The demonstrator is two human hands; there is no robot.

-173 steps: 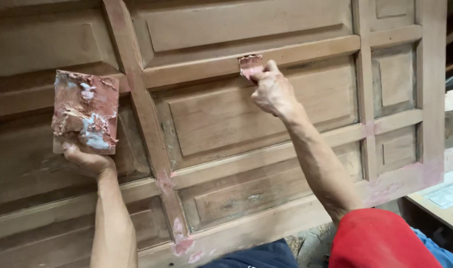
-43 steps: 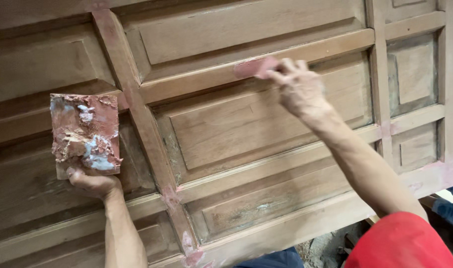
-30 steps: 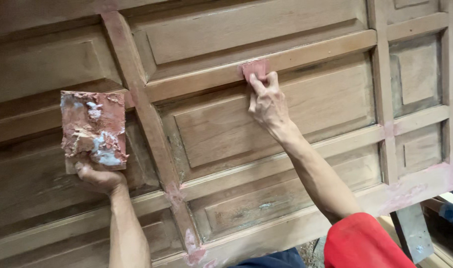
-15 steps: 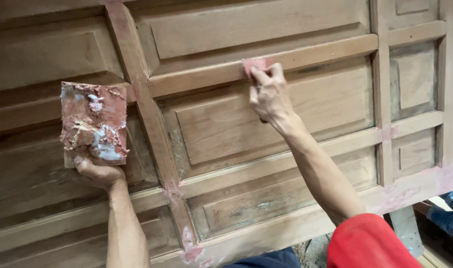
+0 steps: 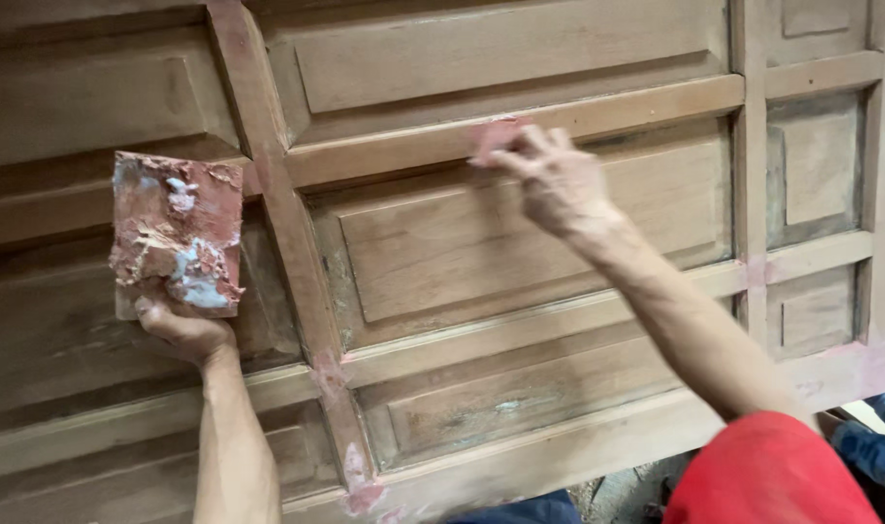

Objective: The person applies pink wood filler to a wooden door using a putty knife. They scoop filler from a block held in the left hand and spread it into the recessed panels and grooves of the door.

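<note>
My left hand point(image 5: 178, 328) grips the bottom edge of a small flat board point(image 5: 176, 235) caked with reddish-pink and pale blue putty, held upright in front of a large panelled wooden door point(image 5: 520, 233). My right hand point(image 5: 555, 180) is shut on a small pink-smeared scraper point(image 5: 494, 136) and presses it against a horizontal rail of the door, above a raised rectangular panel. The hand and scraper are motion-blurred. Pink putty marks show at the rail joints of the door.
The door fills most of the view, slanting down to the right. My red sleeve point(image 5: 772, 471) is at the lower right, dark blue cloth point(image 5: 520, 508) at the bottom centre, and a bit of blue fabric point(image 5: 869, 451) at the right edge.
My right hand has kept rubbing the scraper back and forth along the same rail, now shifted slightly right and blurred. The left hand with the putty board has stayed nearly still.
</note>
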